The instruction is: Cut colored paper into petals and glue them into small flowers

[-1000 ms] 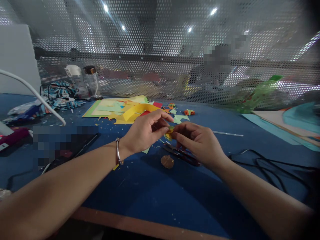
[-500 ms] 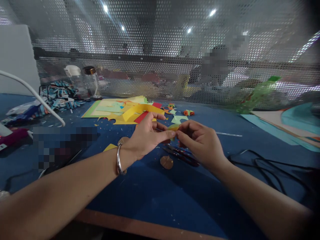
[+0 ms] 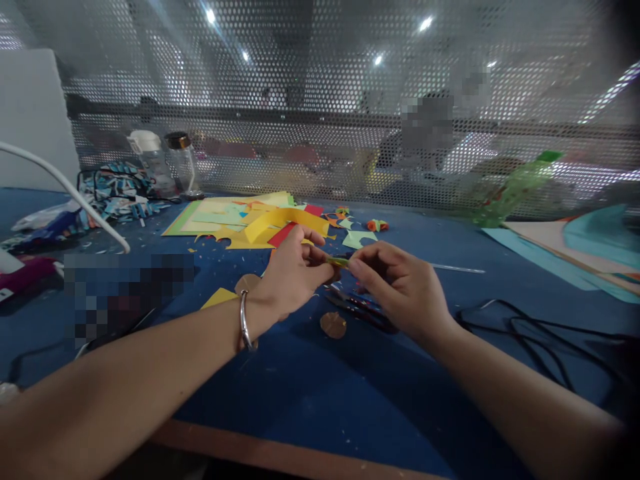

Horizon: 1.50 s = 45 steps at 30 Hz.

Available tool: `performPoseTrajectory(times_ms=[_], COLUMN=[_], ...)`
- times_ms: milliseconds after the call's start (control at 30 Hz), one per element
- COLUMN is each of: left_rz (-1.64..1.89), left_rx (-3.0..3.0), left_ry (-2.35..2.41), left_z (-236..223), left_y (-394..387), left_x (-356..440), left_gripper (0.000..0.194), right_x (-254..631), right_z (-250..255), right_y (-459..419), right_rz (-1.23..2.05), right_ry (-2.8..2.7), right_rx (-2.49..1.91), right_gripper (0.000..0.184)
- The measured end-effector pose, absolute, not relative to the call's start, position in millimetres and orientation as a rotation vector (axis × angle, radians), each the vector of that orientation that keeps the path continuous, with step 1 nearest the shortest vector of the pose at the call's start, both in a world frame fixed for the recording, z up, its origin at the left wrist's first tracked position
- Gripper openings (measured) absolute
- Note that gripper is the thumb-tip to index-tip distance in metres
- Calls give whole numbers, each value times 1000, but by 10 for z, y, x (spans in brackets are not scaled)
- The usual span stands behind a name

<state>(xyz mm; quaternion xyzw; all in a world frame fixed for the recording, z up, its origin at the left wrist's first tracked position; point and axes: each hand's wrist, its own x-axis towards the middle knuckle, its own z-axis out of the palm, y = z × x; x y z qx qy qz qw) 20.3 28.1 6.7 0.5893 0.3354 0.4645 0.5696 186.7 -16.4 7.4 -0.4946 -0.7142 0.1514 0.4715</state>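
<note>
Both of my hands meet over the middle of the blue table (image 3: 310, 393). My left hand (image 3: 295, 273), with a metal bangle on the wrist, pinches one end of a small yellow-green folded paper piece (image 3: 339, 261). My right hand (image 3: 400, 287) pinches the other end with thumb and fingertips. Just below the hands lie dark scissors (image 3: 363, 312) and a small brown paper disc (image 3: 333, 325). A second brown disc (image 3: 247, 283) and a yellow paper scrap (image 3: 219, 297) lie under my left wrist.
A pile of coloured paper sheets (image 3: 240, 223) lies behind the hands, with small folded shapes (image 3: 377, 225) beside it. Two bottles (image 3: 170, 163) and a patterned cloth (image 3: 117, 190) stand at the back left. Black cables (image 3: 540, 333) run at right. A perforated metal screen (image 3: 320, 100) closes the back.
My left hand has drawn back slightly and curled tighter, and the paper piece between the fingertips now shows edge-on and thinner. The yellow scrap under my left wrist has come into sight.
</note>
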Motion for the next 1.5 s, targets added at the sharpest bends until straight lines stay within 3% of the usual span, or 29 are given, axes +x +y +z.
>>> performPoseTrajectory(times_ms=[433, 800, 1033, 1200, 1500], left_rz=[908, 1015, 1062, 1126, 1172], left_rx=[2022, 1783, 1691, 1628, 1615], left_ry=[597, 749, 855, 863, 899], left_z=[357, 147, 91, 150, 174], left_y=[244, 547, 641, 672, 756], left_x=[111, 3, 6, -19, -87], left_gripper=[20, 14, 15, 13, 15], right_x=[1949, 2446, 2766, 2905, 2754], right_z=[235, 309, 310, 205, 138], right_y=[-114, 141, 256, 353, 417], right_rz=[520, 198, 100, 400, 1137], right_ry=[-1636, -2096, -1998, -1934, -1435], right_rx=[-1282, -1800, -1998, -2107, -1845], right_gripper=[20, 18, 23, 28, 19])
